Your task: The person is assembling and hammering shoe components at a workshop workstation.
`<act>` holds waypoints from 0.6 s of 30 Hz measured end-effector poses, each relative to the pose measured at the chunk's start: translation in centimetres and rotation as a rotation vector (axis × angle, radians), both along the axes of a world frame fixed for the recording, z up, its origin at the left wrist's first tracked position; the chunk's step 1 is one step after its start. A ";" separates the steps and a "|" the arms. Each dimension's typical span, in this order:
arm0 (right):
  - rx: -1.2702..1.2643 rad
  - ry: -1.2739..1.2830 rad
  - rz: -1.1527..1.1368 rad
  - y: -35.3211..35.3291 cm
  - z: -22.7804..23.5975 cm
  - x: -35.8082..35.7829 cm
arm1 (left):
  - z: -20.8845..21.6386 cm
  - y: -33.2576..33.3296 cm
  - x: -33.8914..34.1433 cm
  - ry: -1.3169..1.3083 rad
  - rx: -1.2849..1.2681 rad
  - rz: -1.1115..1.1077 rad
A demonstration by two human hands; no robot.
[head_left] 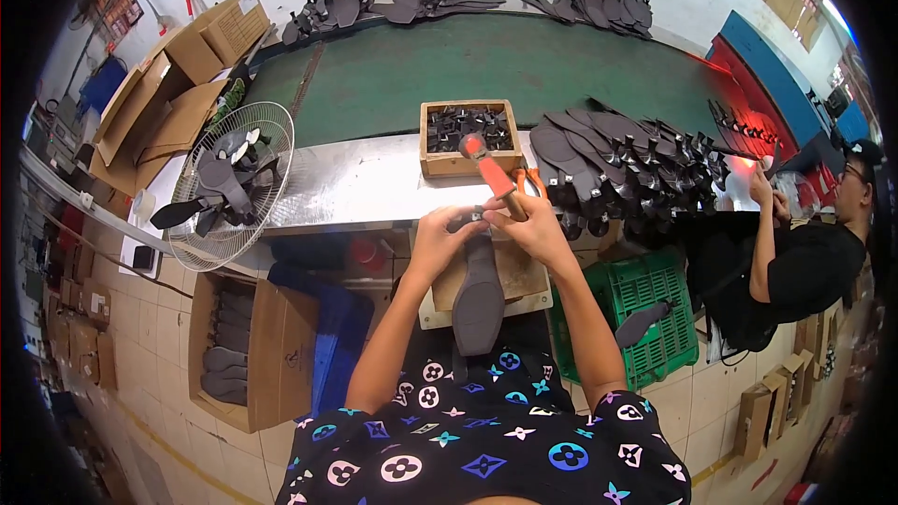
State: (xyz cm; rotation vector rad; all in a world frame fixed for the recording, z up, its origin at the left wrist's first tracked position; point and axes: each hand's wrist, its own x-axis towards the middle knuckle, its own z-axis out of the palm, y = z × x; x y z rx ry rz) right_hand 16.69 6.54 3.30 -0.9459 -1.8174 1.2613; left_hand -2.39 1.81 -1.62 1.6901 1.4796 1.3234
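Observation:
A dark grey shoe sole (479,304) lies lengthwise over a wooden work block (447,285) in front of me, its wide end toward my body. My left hand (438,238) is closed at the sole's narrow far end, thumb and fingers pinched there around a small dark fitting with a shiny spot. My right hand (537,232) is wrapped around the wooden handle of a hammer (496,178) with an orange-red neck. The hammer's round head points away from me, over the near edge of a parts box. Right fingertips also meet the left ones at the sole's end.
The wooden box (449,166) contains small black parts. Orange-handled scissors (531,183) lie beside it. Soles pile up at the right (580,154); a wire basket (281,145) holds more. A green conveyor (402,65) runs behind. A green crate (655,355) and a co-worker (804,262) are right.

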 end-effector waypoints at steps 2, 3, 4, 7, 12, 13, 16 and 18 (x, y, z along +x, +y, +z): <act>0.040 -0.005 0.004 0.3 -0.7 0.0 | -0.1 0.0 0.1 0.004 0.021 -0.001; 0.080 -0.049 0.004 0.1 -0.2 -0.2 | -0.1 -0.1 0.2 -0.004 0.061 0.008; 0.121 -0.093 0.005 0.0 0.0 -0.3 | 0.0 -0.2 0.2 -0.013 0.100 0.017; 0.262 -0.073 0.055 0.1 0.0 -0.4 | 0.9 -0.5 -0.2 -0.025 -0.002 -0.050; 0.537 -0.189 0.075 -0.3 0.4 -0.2 | 0.1 -0.7 -0.3 0.028 0.043 -0.007; 0.595 -0.256 0.037 -0.5 0.6 0.0 | 0.8 -0.8 0.0 0.052 0.085 0.045; 0.503 -0.211 0.009 -1.2 0.4 -0.5 | 0.2 -0.4 -0.6 0.020 0.009 0.041; 0.395 -0.149 -0.036 -3.0 1.2 -0.1 | -0.5 -0.3 -0.8 -0.038 -0.109 -0.011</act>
